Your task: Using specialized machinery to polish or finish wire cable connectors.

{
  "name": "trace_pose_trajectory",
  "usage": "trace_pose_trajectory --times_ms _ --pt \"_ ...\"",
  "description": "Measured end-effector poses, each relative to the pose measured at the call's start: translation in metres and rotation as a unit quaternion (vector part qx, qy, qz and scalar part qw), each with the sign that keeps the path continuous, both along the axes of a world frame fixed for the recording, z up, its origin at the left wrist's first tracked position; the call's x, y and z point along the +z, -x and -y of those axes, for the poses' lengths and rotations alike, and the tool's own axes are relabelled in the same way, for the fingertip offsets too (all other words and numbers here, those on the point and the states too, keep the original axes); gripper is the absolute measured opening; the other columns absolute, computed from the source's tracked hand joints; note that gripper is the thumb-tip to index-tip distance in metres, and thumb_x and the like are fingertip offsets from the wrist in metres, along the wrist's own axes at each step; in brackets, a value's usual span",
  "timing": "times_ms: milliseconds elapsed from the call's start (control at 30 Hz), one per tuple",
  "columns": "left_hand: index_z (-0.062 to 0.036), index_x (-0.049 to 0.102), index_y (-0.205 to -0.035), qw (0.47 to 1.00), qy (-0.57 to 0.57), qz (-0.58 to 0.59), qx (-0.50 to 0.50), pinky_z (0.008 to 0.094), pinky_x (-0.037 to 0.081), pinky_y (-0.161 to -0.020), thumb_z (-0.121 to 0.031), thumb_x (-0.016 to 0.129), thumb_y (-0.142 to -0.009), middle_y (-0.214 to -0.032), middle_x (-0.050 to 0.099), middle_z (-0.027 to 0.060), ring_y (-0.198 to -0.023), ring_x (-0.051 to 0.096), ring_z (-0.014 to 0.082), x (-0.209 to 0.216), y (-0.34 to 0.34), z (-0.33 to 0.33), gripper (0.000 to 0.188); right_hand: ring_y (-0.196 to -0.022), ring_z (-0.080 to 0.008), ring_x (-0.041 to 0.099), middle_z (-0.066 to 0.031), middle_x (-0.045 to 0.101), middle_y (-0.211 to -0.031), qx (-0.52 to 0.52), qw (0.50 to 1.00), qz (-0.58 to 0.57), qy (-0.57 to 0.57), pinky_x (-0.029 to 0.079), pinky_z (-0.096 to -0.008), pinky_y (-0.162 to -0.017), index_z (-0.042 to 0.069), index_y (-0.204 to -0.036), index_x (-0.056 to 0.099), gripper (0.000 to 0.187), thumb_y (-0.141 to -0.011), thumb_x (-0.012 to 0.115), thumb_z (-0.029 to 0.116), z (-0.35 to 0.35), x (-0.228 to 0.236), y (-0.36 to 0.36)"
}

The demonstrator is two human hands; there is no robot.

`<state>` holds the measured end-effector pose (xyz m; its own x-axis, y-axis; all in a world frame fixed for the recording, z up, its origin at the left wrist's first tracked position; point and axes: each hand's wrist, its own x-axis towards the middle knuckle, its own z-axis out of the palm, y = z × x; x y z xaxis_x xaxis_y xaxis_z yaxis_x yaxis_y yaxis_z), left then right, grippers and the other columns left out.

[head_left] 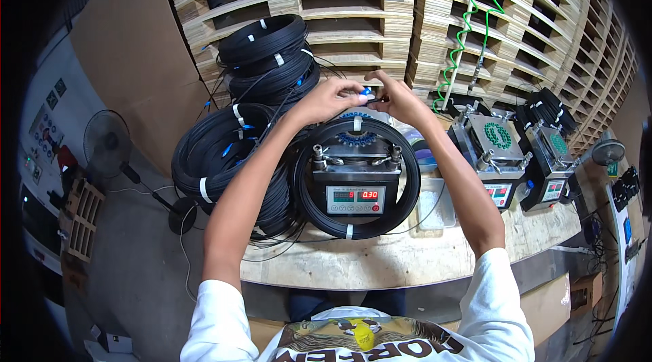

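Above the far side of a polishing machine (pixel 356 184), my two hands meet around a small blue cable connector (pixel 367 91). My left hand (pixel 329 100) pinches the connector between thumb and fingers. Close beside it, my right hand (pixel 402 102) has its index finger raised and bent, while its thumb and other fingers close on what looks like the thin black cable. A coil of black cable (pixel 407 192), bound with white ties, rings the machine. Blue pieces form a circle on the machine's top (pixel 356 139), partly hidden by the coil. Its front panel is lit red.
More black cable coils (pixel 227 151) are stacked to the left, with blue connectors on loose ends. Two similar machines (pixel 499 138) with green rings stand right. A clear plastic container (pixel 435 209) sits on the wooden table (pixel 353 260). Pallets (pixel 360 2) rise behind; a fan (pixel 109 141) stands left.
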<state>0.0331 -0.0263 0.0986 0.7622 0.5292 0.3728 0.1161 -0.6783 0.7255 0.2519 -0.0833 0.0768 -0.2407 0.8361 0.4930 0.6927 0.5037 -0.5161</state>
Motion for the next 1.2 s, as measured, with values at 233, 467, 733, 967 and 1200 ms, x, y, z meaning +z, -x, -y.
trace_pose_trajectory --times_ms 233,467,733,967,1200 --pt "0.0004 0.073 -0.096 0.988 0.074 -0.111 -0.073 0.0250 0.050 -0.068 -0.024 0.075 -0.089 -0.081 0.070 0.0031 -0.071 0.061 0.0074 0.002 0.000 -0.026 0.026 -0.097 -0.0278 0.066 -0.0155 0.066 -0.100 0.110 0.991 -0.057 0.052 0.055 -0.0379 -0.078 0.003 -0.113 0.055 0.046 -0.075 0.081 0.004 0.001 0.008 0.016" --pt "0.0003 0.075 -0.095 0.979 0.150 -0.117 -0.076 0.0240 0.053 -0.067 -0.021 0.078 -0.087 -0.077 0.070 0.0034 -0.071 0.065 0.0086 0.004 0.005 -0.030 0.023 -0.083 -0.0366 0.067 -0.0150 0.069 -0.091 0.077 0.994 0.037 -0.061 0.052 -0.0416 -0.073 0.005 -0.104 0.063 0.025 -0.082 0.073 0.009 0.022 0.013 0.030" --pt "0.0040 0.070 -0.111 0.981 0.135 -0.099 -0.095 0.0267 0.056 -0.078 -0.028 0.062 -0.099 -0.093 0.073 0.0110 -0.082 0.069 0.0137 0.011 0.027 -0.038 0.036 -0.080 -0.0373 0.063 -0.0170 0.063 -0.087 0.002 0.984 0.118 -0.131 0.051 -0.0437 -0.071 0.002 -0.098 0.059 0.018 -0.087 0.069 0.013 0.023 0.012 0.008" --pt "-0.0153 0.058 -0.136 0.971 -0.103 -0.212 0.042 0.0348 0.054 -0.080 0.006 0.060 -0.087 -0.081 0.070 0.0118 -0.077 0.067 0.0207 0.036 0.075 -0.020 0.053 -0.087 -0.0403 0.061 -0.0181 0.061 -0.102 0.000 0.990 0.106 -0.097 0.049 -0.0477 -0.074 0.002 -0.103 0.055 0.024 -0.081 0.055 -0.008 0.041 0.011 -0.021" --pt "-0.0236 0.040 -0.149 0.875 -0.299 -0.366 0.102 0.0427 0.053 -0.084 0.016 0.055 -0.078 -0.113 0.058 0.0203 -0.099 0.064 0.0376 0.006 0.078 0.022 0.083 -0.089 -0.0380 0.062 -0.0192 0.062 -0.097 -0.076 0.981 0.179 -0.025 0.051 -0.0431 -0.078 0.004 -0.117 0.067 0.057 -0.066 0.050 -0.016 0.047 -0.022 -0.029"
